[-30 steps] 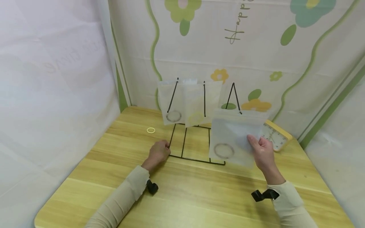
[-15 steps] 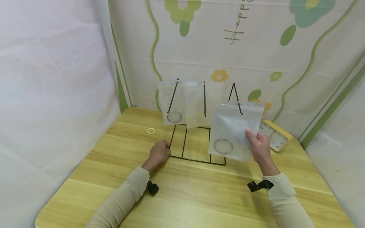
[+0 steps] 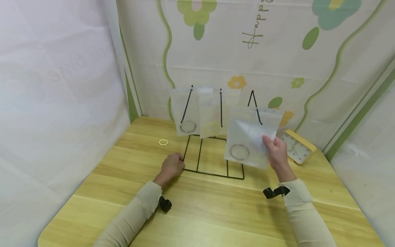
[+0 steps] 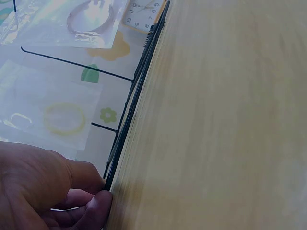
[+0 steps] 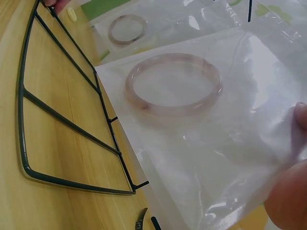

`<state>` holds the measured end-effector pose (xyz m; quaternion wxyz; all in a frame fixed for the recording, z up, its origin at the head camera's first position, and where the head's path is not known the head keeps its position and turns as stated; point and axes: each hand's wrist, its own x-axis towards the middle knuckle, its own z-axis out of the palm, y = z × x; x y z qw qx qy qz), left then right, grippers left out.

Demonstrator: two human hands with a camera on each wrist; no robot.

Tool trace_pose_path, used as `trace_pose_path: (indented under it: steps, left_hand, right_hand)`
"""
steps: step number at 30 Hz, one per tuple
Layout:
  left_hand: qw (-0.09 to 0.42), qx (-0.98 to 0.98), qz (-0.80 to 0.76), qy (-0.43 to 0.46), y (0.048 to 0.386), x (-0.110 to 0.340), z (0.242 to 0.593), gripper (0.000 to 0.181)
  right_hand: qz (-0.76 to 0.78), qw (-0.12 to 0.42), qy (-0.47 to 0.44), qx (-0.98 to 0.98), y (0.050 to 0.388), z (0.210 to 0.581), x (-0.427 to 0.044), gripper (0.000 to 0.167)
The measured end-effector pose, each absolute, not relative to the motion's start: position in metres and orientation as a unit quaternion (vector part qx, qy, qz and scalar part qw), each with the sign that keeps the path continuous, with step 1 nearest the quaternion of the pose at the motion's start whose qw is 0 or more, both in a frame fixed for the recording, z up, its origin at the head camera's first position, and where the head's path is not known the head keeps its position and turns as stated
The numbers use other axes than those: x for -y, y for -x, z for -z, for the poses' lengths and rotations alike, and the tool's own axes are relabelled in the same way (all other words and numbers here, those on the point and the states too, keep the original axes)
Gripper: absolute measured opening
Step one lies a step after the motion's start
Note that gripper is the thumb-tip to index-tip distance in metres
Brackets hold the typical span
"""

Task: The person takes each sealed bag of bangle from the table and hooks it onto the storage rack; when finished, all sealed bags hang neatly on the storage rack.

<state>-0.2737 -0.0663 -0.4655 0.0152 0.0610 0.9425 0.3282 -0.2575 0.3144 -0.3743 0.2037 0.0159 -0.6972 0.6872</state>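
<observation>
In the head view my right hand (image 3: 276, 153) pinches the right edge of a clear zip bag (image 3: 247, 133), with a pale pinkish bangle (image 5: 180, 110) inside. The bag is at the right hook of a black wire display rack (image 3: 213, 174); the hook's bent tip shows in front of the bag's top. My left hand (image 3: 172, 165) grips the rack's front left corner, thumb and fingers closed on the wire. Two more bags hang from the other hooks: a left bag (image 3: 182, 106) with a greyish bangle and a middle bag (image 3: 211, 111) with a yellow one.
A small pale yellow ring (image 3: 163, 142) lies on the wooden table (image 3: 197, 212), left of the rack. A yellow-framed clock (image 3: 297, 147) leans at the back right. Printed white fabric walls (image 3: 216, 51) enclose the table's back and sides.
My right hand has moved up, leftward and away from me, and the bag's top has slid farther back along the right hook. My left hand has stayed on the rack corner.
</observation>
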Motion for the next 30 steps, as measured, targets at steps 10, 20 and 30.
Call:
trace_pose_path:
  steps: [10, 20, 30]
  left_hand:
    - [0.013, -0.943, -0.327, -0.068, 0.274, 0.065, 0.467, 0.028]
    - [0.012, -0.944, -0.324, -0.06, 0.274, 0.065, 0.462, 0.025]
    - [0.018, -0.942, -0.33, -0.062, 0.274, 0.066, 0.464, 0.028]
  right_hand:
    - [-0.686, 0.18, -0.002, 0.705, 0.269, 0.372, -0.319, 0.011]
    - [-0.658, 0.157, 0.028, 0.736, 0.282, 0.363, -0.319, 0.025]
    - [-0.65, 0.164, 0.038, 0.741, 0.295, 0.367, -0.324, 0.024]
